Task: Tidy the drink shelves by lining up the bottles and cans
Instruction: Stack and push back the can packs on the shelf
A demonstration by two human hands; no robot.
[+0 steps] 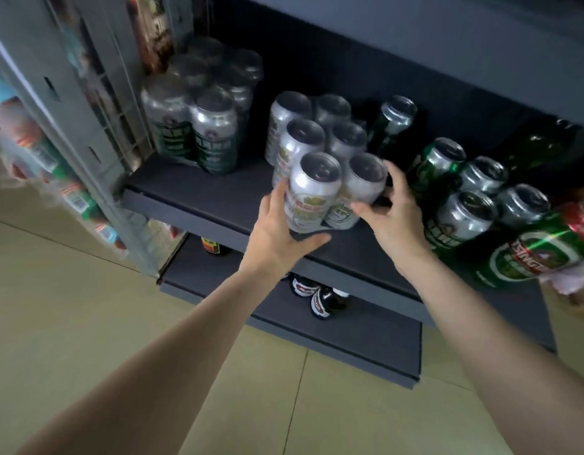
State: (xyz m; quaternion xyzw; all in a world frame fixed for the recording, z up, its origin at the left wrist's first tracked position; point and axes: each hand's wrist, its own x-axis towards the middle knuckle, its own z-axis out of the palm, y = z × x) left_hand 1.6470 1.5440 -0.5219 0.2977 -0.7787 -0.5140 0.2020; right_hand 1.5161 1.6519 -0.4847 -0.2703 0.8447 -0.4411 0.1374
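At the shelf [198,205] front edge | left hand [280,234] and right hand [395,218] both grip the silver six-pack [320,159] from either side

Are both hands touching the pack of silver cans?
Touching. The head view shows the left hand wrapped around the pack of silver cans and the right hand against its other side.

Dark grey shelving unit [198,198] takes up most of the upper half, with a lower shelf [366,336] sticking out toward 6 o'clock and an overhang up at 12 keeping the back in shadow. Floor [87,307] is pale yellowish tile with thin grout lines, and at 9 o'clock there's a blurry wire rack [97,103].
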